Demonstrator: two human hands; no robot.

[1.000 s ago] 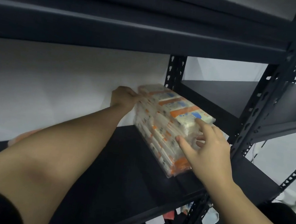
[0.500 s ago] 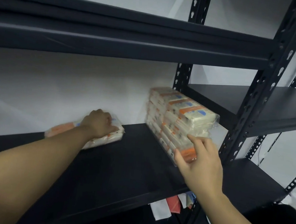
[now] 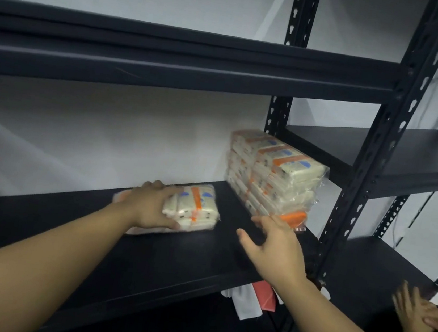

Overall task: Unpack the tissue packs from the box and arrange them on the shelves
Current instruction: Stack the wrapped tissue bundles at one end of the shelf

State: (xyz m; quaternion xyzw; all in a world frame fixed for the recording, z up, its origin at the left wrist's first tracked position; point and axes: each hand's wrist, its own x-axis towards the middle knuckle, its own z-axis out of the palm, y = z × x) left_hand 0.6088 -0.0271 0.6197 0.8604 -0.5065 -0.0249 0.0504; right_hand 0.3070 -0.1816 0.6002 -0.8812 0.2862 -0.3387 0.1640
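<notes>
Flat clear-wrapped tissue pack with orange band and blue marks (image 3: 192, 209) lies on its broad face on the black metal shelf board (image 3: 144, 256), centre of frame, long axis running left-right and slightly away toward the upper right; its left part is covered by the hand, so full length can't be read. Left hand (image 3: 151, 207) grips it from the near-left side: thumb along the near edge, fingers over the top and curled past the far edge. Right of it, well apart on the same board, a tall clear-wrapped bundle of stacked white-and-orange tissue packs (image 3: 274, 178) stands upright against the right end of the bay, just beside the perforated black upright post (image 3: 359, 190); its long axis runs from the white back wall (image 3: 105, 128) toward the front edge, orange end panel facing the camera. Right hand (image 3: 274, 245) is spread, fingers loose and apart, holding nothing, hovering over the board in front of the bundle's near lower corner; contact with the wrap can't be confirmed. Upper black shelf (image 3: 170, 59) spans the top of the frame. Adjoining black shelf bay (image 3: 422, 156) sits at right. White and red cloth-like items (image 3: 253, 298) hang below the board's front edge. Another person's hands (image 3: 421, 312) show at lower right, blurred.
</notes>
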